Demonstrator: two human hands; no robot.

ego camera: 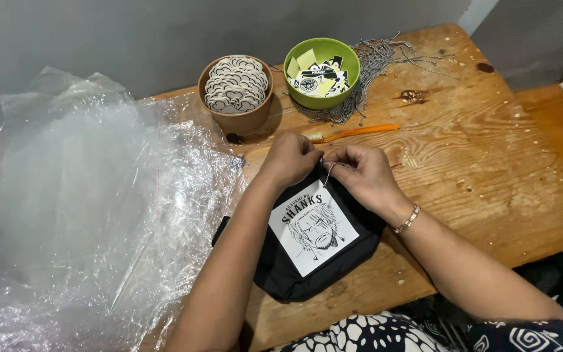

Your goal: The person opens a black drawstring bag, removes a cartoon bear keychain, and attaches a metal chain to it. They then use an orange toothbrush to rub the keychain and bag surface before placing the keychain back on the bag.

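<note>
A black fabric pouch [307, 261] with a white printed picture patch lies on the wooden table [477, 163] in front of me. My left hand [289, 158] pinches the pouch's top edge. Close beside it, my right hand [366, 175] also grips the top edge and holds a thin metal ball chain [329, 171] that loops between the two hands. A gold bracelet sits on my right wrist.
A brown bowl [237, 91] of white cloud-shaped cutouts and a green bowl [321, 72] of small printed tags stand at the back. A heap of ball chains [376, 62] lies beside them, an orange-handled tool [356, 132] just beyond my hands. Crumpled clear plastic [79, 208] covers the left.
</note>
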